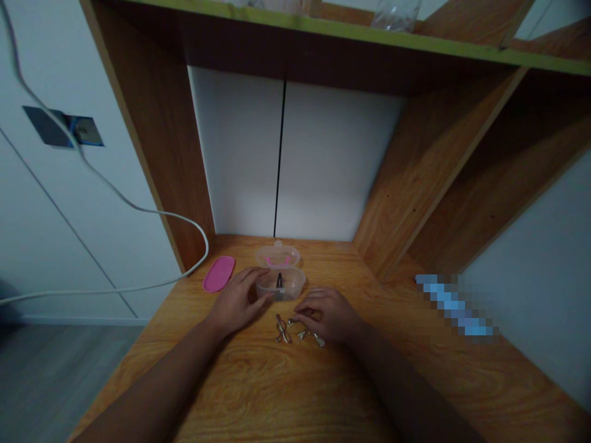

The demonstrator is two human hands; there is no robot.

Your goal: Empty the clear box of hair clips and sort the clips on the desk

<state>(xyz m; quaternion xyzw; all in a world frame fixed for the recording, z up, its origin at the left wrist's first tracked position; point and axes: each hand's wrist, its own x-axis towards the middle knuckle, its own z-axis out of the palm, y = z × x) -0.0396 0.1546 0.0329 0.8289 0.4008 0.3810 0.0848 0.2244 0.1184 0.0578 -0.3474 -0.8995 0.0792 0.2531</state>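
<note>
My left hand (240, 300) is closed round the left end of a small clear plastic box (295, 286), thumb at the front and fingers at the back. The box stands with its lid (279, 255) swung back, a pink handle on it. A dark hair clip (279, 281) lies inside. To the right, my right hand (325, 312) is bent down over several shiny metal hair clips on the wooden table. Its thumb and fingers pinch at one clip (291, 322). In front of the box lies a bow-shaped clip (283, 331), apart from both hands.
A pink oval lid or tray (219, 274) lies left of the box. A white cable (152, 210) loops down the left side past the table edge. Wooden shelf panels (406, 184) rise behind and to the right. A blurred blue object (455, 306) lies at the right.
</note>
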